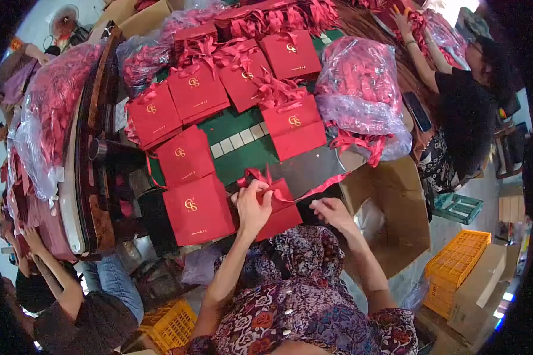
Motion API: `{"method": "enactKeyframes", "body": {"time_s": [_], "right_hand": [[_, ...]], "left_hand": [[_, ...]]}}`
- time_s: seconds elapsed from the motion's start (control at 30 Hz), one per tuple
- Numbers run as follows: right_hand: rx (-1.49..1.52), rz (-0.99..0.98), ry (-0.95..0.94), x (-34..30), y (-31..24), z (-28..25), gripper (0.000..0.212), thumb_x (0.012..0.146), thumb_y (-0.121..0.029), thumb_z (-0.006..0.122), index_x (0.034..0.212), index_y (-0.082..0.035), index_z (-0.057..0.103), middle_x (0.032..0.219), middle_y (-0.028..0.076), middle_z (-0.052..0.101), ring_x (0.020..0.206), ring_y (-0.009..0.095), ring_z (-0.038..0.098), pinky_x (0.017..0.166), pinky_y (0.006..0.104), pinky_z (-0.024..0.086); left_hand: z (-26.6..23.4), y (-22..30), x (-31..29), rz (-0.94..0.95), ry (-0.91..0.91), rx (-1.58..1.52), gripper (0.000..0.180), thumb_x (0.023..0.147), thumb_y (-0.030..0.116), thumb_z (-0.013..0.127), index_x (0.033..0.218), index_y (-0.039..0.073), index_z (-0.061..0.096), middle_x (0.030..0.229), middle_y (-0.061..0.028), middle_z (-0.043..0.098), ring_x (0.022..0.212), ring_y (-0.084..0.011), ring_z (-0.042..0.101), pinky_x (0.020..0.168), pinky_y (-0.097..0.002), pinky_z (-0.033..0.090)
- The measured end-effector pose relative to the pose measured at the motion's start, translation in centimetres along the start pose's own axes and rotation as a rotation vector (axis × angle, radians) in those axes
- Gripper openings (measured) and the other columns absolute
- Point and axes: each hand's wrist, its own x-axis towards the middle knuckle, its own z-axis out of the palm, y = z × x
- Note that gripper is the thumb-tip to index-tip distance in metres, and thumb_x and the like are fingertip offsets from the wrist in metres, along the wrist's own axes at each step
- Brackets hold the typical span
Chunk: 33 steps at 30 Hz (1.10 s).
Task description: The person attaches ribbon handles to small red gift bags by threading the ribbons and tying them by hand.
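My left hand [253, 205] is closed at the top of a small red paper gift bag [281, 222] lying at the near edge of the table, its fingers pinching a red ribbon [323, 186]. From there the ribbon stretches to the right across a dark glossy surface. My right hand [336, 214] hovers to the right of the bag, below the ribbon, thumb and fingers drawn together; what they hold, if anything, is too small to make out. Just left of my left hand lies a larger-looking red gift bag [198, 210] with a gold emblem.
Several red bags with ribbon handles [198, 92] cover the green tabletop [240, 168]. A clear plastic sack of red ribbons [358, 89] stands at the right. A cardboard box [397, 207] is beside my right arm, near an orange crate [456, 266]. Other people work on both sides.
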Motion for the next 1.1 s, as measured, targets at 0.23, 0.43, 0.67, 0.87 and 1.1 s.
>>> {"method": "enactKeyframes", "body": {"time_s": [0.23,0.43,0.67,0.87,1.1], "right_hand": [[0.703,0.078,0.115,-0.3,-1.5,2.3,0.032,0.096,-0.043,0.064,0.107,-0.014,0.069,0.091,-0.004,0.066,0.079,0.007,0.061,0.066,0.0242,0.048],[1.023,-0.246,0.243,-0.1,-3.1,1.2,0.023,0.101,-0.029,0.056,0.116,-0.012,0.057,0.114,0.006,0.066,0.111,0.019,0.06,0.096,0.0389,0.048],[0.772,-0.827,0.454,-3.6,-8.3,0.5,0.025,0.107,-0.026,0.044,0.114,-0.004,0.054,0.086,0.003,0.056,0.08,0.014,0.055,0.083,0.0341,0.049],[-0.283,-0.768,0.339,-4.8,-10.6,3.9,0.014,0.093,-0.008,0.053,0.104,-0.002,0.059,0.081,0.014,0.06,0.069,0.022,0.058,0.065,0.0324,0.047],[-0.769,-0.74,0.285,1.2,-7.1,7.4,0.012,0.093,-0.012,0.058,0.09,-0.002,0.052,0.079,0.018,0.06,0.074,0.039,0.063,0.062,0.0471,0.049]], "left_hand": [[0.5,0.4,-1.3,0.044,-0.015,-0.025,0.016,0.079,0.015,0.074,0.092,0.014,0.064,0.08,-0.0036,0.066,0.081,-0.0261,0.062,0.08,-0.0431,0.037],[0.5,0.1,-2.1,0.051,0.001,0.031,0.017,0.079,0.015,0.073,0.092,0.014,0.063,0.082,-0.0011,0.065,0.082,-0.0235,0.061,0.08,-0.0412,0.037],[1.3,-0.6,-1.8,-0.012,0.003,-0.011,0.019,0.079,0.016,0.072,0.095,0.014,0.063,0.084,-0.0052,0.067,0.083,-0.028,0.062,0.081,-0.0436,0.036],[2.0,0.3,-0.4,-0.013,-0.034,-0.072,0.019,0.084,0.016,0.071,0.1,0.012,0.063,0.09,-0.0077,0.067,0.09,-0.0315,0.061,0.083,-0.0453,0.04],[-0.6,1.0,-2.4,0.208,0.122,0.001,0.038,0.08,-0.003,0.061,0.118,0.002,0.057,0.118,-0.0172,0.057,0.111,-0.0382,0.051,0.098,-0.0472,0.042]]}}
